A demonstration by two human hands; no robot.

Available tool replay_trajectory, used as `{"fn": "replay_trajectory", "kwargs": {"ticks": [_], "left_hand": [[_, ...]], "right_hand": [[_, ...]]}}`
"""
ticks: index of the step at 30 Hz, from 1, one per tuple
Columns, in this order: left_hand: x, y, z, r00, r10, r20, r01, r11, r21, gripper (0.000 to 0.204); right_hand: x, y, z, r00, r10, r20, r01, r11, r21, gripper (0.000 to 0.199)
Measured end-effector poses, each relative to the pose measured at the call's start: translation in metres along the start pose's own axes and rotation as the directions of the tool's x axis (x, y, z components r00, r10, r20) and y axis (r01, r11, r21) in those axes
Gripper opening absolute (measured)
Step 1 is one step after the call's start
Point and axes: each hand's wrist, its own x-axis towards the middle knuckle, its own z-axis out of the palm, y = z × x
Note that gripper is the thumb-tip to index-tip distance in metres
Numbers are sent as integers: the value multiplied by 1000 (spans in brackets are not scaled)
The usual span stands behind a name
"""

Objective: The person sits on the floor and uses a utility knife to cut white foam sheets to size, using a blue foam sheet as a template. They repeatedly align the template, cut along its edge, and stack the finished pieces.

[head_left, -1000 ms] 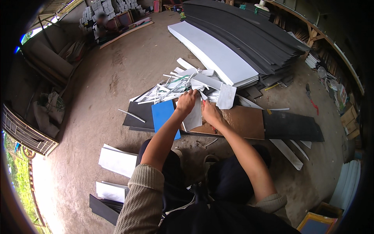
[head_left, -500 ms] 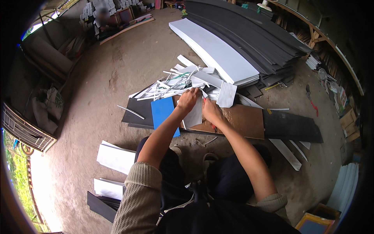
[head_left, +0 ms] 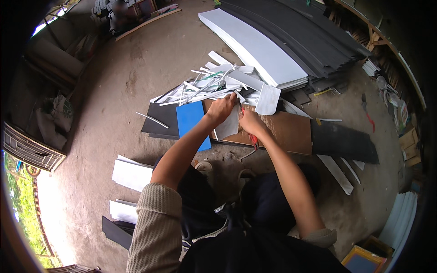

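Note:
My left hand point(head_left: 221, 109) is closed at the upper edge of a light grey sheet piece point(head_left: 228, 128), which lies over a brown board point(head_left: 284, 129). Just right of it, my right hand point(head_left: 251, 122) is wrapped round a red-handled tool point(head_left: 254, 142); its red parts show above and below the fist. The working end sits close to my left fingertips and is too small to make out. A blue rectangular sheet point(head_left: 190, 122) lies left of the grey piece. Beyond both hands is a heap of white offcut strips point(head_left: 205, 88), with a white panel point(head_left: 267, 100) on its right.
Long white sheets point(head_left: 255, 45) are stacked beyond the heap, beside a large pile of black sheets point(head_left: 309, 41). Cut white pieces point(head_left: 132, 175) lie on the floor at left. Another red-handled tool point(head_left: 369, 116) lies at right. A person point(head_left: 120, 18) is at the far left.
My right hand has turned slightly and more of the red handle shows below it. My left hand stays by the grey piece's top edge. The whole view has shifted a little.

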Motion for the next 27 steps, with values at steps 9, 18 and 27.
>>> {"fn": "replay_trajectory", "kwargs": {"ticks": [9, 18, 27], "left_hand": [[-5, 5, 0, 999, 42, 2, -41, 991, -128, 39], [13, 4, -2, 994, -86, 61, 91, 993, -81, 37], [18, 1, 1, 995, -95, 39, 98, 994, -55, 26]], "right_hand": [[22, 37, 41, 971, 93, 220, -111, 991, 69, 25], [32, 50, 68, 995, -38, 88, 39, 999, -6, 27], [38, 60, 80, 979, 30, 204, -13, 996, -86, 31]]}}
